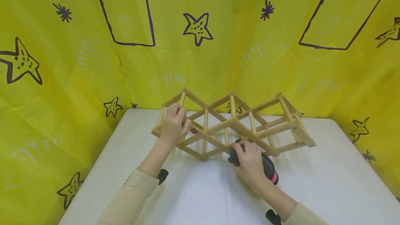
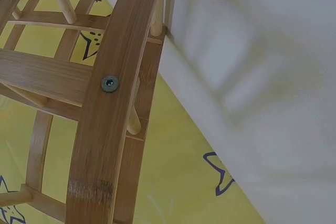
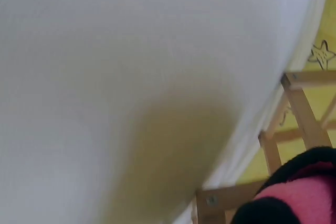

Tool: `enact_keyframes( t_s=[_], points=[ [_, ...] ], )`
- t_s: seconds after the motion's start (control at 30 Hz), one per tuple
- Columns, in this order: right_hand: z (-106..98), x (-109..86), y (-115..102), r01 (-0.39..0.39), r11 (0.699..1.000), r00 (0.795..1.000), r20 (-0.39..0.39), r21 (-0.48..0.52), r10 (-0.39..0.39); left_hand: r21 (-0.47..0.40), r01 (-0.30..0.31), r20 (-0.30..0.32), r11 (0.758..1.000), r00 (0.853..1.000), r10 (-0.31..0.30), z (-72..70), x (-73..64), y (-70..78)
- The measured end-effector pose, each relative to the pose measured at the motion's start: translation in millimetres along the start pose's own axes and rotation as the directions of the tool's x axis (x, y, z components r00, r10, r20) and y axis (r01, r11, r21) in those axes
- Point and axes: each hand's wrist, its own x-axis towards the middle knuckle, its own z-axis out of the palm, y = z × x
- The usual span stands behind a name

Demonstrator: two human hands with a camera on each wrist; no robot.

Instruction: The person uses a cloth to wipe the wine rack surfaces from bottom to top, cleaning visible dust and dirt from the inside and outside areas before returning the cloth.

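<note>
An expandable wooden lattice rack [image 1: 234, 122], made of crossed slats and round dowels, stands opened out across the table. My left hand [image 1: 173, 122] grips it near its left end, with fingers curled at a dowel. Up close in the left wrist view is a bolted rack slat [image 2: 109, 84]; the left fingers are out of that view. At the rack's front, right of its middle, my right hand [image 1: 250, 159] holds a soft black-and-pink slipper-like thing [image 1: 269, 167]. Its pink part [image 3: 310, 198] and black edge show at the lower right of the right wrist view. Its far end is partly hidden by the hand and slats.
A white-covered table [image 1: 193, 197] lies beneath. Behind and beside it hangs a yellow curtain [image 1: 218, 61] printed with stars and frames. A small reddish-brown spot [image 1: 194, 131] shows between the slats beside the left hand. Dark straps' parts [image 1: 162, 176] sit at the wrists.
</note>
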Motion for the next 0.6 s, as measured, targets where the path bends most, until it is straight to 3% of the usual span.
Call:
enact_keyframes(
  t_s=[0.2, 0.43, 0.6],
  points=[
    [7, -2.0, -5, 0.021, 1.0, 0.998, 0.053, -0.015, -0.021, -0.014, -0.008, 0.005, 1.0, 1.0, 0.008, 0.5, -0.4, -0.4],
    [-7, 1.1, 1, -0.066, 0.998, 0.998, -0.006, -0.013, 0.066, -0.003, -0.012, 0.018, 1.0, 1.0, 0.012, -1.8, -0.4, -1.4],
    [-6, 1.4, 0, -0.049, 0.999, 0.999, -0.006, -0.006, 0.049, -0.005, -0.012, 0.017, 1.0, 1.0, 0.012, -0.8, -0.8, -1.4]
  ],
)
